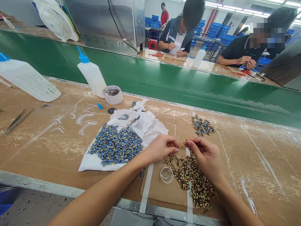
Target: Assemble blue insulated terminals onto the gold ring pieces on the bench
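My left hand (162,147) is closed in a pinch above the cardboard, on a tiny part mostly hidden by the fingertips. Facing it, my right hand (207,155) pinches a thin pale stick (182,144), like a toothpick, whose tip reaches the left fingertips. Below my right hand spreads a pile of small dark and yellow parts (199,191). Beside that pile is a small clear round dish (166,174). Left of my left hand, many small blue and yellow parts (115,144) lie on a white cloth (94,166). A smaller blue and yellow heap (202,125) sits beyond my right hand.
White bottles (91,75) with blue caps, a tape roll (113,95) and tweezers (18,121) are on the cardboard-covered table. A green belt (150,81) runs behind. Across it, two people (180,34) handle small red parts. A white fan (56,20) stands at the upper left.
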Available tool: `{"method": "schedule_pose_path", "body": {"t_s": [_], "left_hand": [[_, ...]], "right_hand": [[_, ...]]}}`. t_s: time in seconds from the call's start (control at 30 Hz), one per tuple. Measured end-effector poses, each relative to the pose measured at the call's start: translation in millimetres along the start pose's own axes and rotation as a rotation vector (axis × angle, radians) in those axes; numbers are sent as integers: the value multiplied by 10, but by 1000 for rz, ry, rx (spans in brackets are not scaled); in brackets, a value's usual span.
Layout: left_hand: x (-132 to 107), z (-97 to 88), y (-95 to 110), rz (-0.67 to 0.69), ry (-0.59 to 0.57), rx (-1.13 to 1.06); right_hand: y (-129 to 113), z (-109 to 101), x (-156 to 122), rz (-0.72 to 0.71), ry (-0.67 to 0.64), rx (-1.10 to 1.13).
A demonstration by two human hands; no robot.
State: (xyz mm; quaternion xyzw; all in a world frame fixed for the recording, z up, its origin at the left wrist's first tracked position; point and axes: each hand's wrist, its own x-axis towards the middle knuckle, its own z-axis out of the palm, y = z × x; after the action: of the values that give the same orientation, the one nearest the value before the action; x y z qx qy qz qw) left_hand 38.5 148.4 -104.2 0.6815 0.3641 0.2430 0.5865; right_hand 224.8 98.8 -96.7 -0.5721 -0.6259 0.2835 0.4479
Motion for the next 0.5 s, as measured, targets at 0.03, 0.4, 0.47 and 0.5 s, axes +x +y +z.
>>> {"method": "schedule_pose_path", "body": {"t_s": [0.03, 0.4, 0.47, 0.5], "left_hand": [[1, 1, -3, -2, 2, 2], [-12, -2, -20, 31, 6, 48], [-10, -4, -14, 23, 4, 44], [-9, -5, -10, 18, 4, 45]], "right_hand": [[-1, 0, 1, -3, -7, -2], [-34, -5, 3, -41, -65, -66], [-47, -11, 2, -55, -67, -80], [-56, -13, 2, -66, -70, -90]]}}
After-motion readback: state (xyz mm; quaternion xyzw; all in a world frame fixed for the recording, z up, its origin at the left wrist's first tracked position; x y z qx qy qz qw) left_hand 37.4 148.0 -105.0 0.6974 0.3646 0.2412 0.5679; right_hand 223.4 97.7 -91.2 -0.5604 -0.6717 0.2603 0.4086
